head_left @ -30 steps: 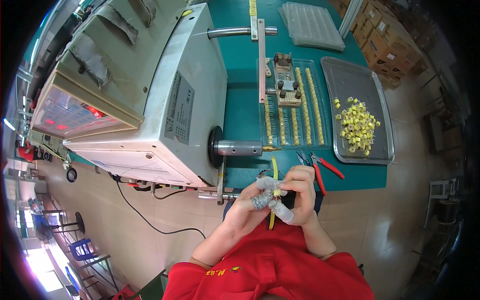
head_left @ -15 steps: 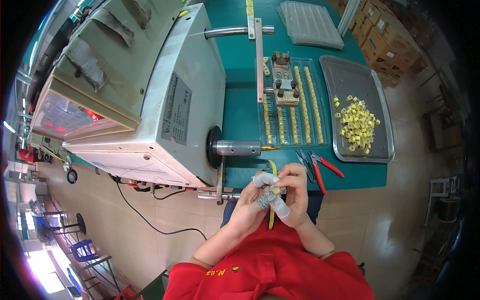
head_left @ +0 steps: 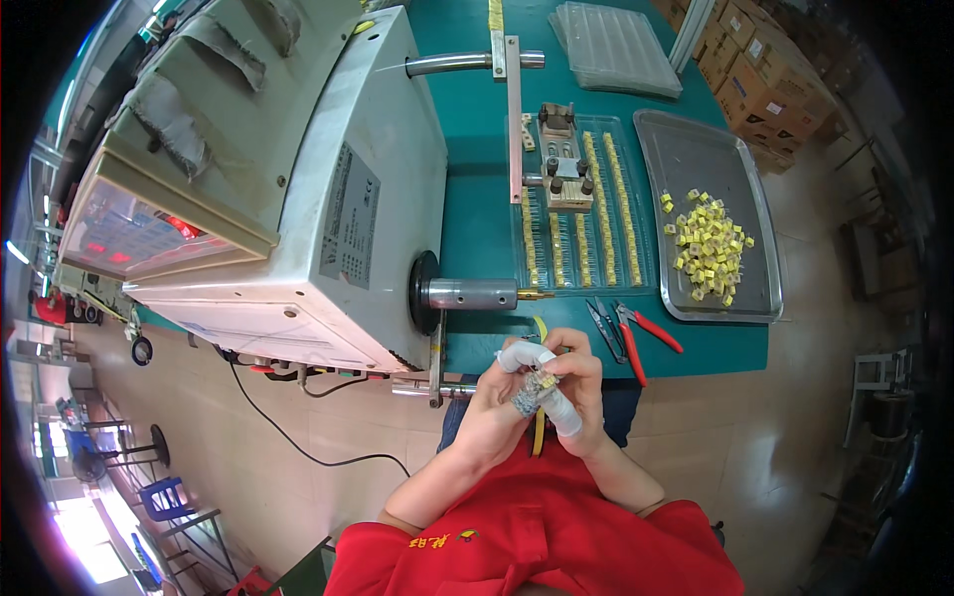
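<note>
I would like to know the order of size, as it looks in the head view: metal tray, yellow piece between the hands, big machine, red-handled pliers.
Largest to smallest:
1. Big machine
2. Metal tray
3. Red-handled pliers
4. Yellow piece, partly hidden

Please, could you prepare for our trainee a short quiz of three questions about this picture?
1. True or false: the left hand and the right hand meet at a small yellow part.

2. Where is the pile of loose yellow parts?
a) on the machine
b) in the metal tray
c) on the floor

3. Fill in: the pliers nearest to the metal tray have ____ handles.

Key: 1 true; 2 b; 3 red.
</note>
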`<act>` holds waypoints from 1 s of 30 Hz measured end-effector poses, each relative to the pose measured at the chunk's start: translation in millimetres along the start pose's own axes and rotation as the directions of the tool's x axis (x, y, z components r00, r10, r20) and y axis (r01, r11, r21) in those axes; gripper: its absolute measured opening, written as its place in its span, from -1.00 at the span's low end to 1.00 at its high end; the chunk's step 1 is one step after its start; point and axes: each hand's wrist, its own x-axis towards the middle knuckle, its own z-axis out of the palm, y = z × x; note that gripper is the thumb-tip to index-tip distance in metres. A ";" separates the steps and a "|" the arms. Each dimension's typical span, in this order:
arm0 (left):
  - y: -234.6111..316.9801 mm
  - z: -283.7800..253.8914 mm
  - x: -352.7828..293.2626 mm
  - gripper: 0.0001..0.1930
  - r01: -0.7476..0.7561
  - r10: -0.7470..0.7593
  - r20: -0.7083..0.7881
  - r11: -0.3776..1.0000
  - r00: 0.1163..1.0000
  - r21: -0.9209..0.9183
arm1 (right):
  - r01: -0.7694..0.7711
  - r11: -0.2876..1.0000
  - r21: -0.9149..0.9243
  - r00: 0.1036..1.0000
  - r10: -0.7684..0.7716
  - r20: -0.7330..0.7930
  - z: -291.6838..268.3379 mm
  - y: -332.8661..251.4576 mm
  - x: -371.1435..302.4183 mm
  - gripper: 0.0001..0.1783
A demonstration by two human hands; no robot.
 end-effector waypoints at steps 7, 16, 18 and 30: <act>-3.5 1.6 0.0 -0.72 -0.122 0.125 -0.010 0.982 0.992 0.145 | -0.037 0.987 0.158 0.999 0.038 -0.005 1.2 -0.7 -1.1 -0.65; -1.0 -1.1 2.6 -0.75 -0.077 0.100 -0.073 0.962 0.992 0.261 | -0.062 0.996 -0.057 0.998 0.061 -0.015 -2.7 -1.7 1.7 -0.65; 5.4 -0.6 0.8 -0.78 -0.015 0.028 -0.073 0.985 0.997 0.172 | -0.028 0.981 -0.190 0.999 0.020 -0.044 -4.1 -11.9 7.6 -0.61; 1.4 -27.9 0.6 -0.76 0.086 -0.088 0.039 0.995 0.995 0.045 | 0.191 0.729 -0.657 0.975 -0.066 0.211 -38.9 -28.9 44.8 -0.76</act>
